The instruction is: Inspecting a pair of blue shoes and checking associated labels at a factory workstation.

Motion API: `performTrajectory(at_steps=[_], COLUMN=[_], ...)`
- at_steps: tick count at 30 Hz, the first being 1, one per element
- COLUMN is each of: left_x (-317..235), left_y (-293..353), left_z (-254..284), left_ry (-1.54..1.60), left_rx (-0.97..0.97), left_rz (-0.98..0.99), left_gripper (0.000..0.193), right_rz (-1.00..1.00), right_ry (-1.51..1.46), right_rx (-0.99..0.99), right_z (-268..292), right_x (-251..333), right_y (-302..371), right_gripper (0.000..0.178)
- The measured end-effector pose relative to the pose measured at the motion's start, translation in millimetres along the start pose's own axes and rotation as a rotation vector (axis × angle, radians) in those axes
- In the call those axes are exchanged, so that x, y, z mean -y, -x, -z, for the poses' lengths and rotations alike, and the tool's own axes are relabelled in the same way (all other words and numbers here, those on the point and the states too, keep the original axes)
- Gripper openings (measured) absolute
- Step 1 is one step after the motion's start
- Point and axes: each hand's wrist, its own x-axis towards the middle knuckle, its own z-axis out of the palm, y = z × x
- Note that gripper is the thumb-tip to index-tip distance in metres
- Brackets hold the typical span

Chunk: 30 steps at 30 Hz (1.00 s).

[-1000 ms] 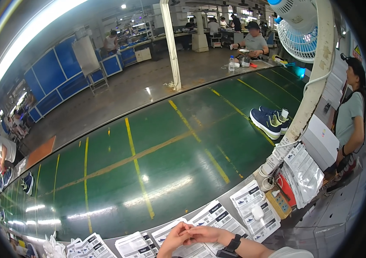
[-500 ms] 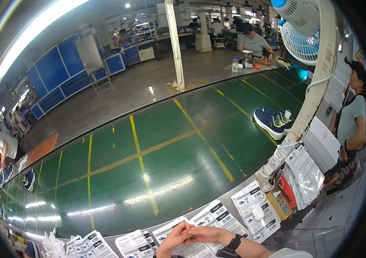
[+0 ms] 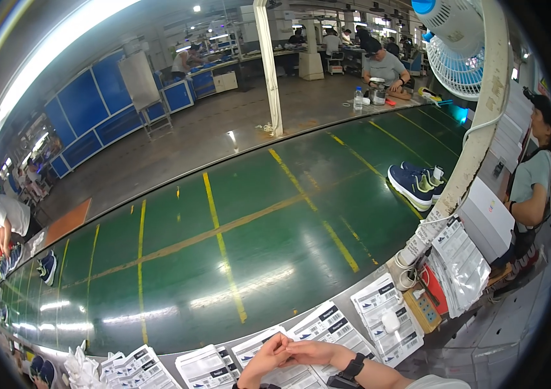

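My left hand (image 3: 266, 358) and my right hand (image 3: 313, 352) meet at the lower middle, above the printed label sheets. The fingers of my left hand are bent in against the fingertips of my right hand. No object shows between them. A dark band circles my right wrist (image 3: 354, 367). Below and around my hands lie stacks of printed sheets with shoe pictures (image 3: 324, 325). Another stack (image 3: 205, 367) is just left of my left hand. To the right, a small white case (image 3: 390, 321) rests on a sheet stack (image 3: 375, 297).
Beyond the sheets runs a green belt (image 3: 178, 272) with yellow lines. A pair of navy shoes (image 3: 411, 187) stands on it at right, a single shoe (image 3: 46, 267) at left. A pillar (image 3: 470, 168), fan (image 3: 455, 65) and socket block (image 3: 422, 310) are at right. Co-workers are nearby.
The whole view has shifted slightly, and the belt's lines and shoes appear a little further right. My hands stay together in nearly the same pose. More of the dark shoes at lower left shows.
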Motion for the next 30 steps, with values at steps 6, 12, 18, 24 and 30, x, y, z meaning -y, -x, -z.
performTrajectory(at_steps=[6,12,18,24,30], left_x=[0,-11,-14,5,-2], left_y=[0,2,3,-3,-6], left_z=[-3,-9,-6,3,-9], left_ry=[-0.034,0.033,-0.024,0.03,-0.114], left_rx=[-0.049,-0.059,0.001,0.09,-0.05], left_rz=[0.017,0.036,0.097,0.043,-0.053], left_gripper=[0.015,0.014,0.02,0.018,0.023], right_rz=[0.01,0.024,0.008,0.031,0.072], right_ry=[-0.021,-0.077,-0.062,0.069,0.129], right_rx=[-0.035,-0.023,-0.035,-0.08,-0.182], right_z=[1,7,6,0,-7], right_x=[1,2,1,3,7], right_y=[2,1,3,8,10], right_gripper=[0.04,0.038,0.035,0.043,0.047])
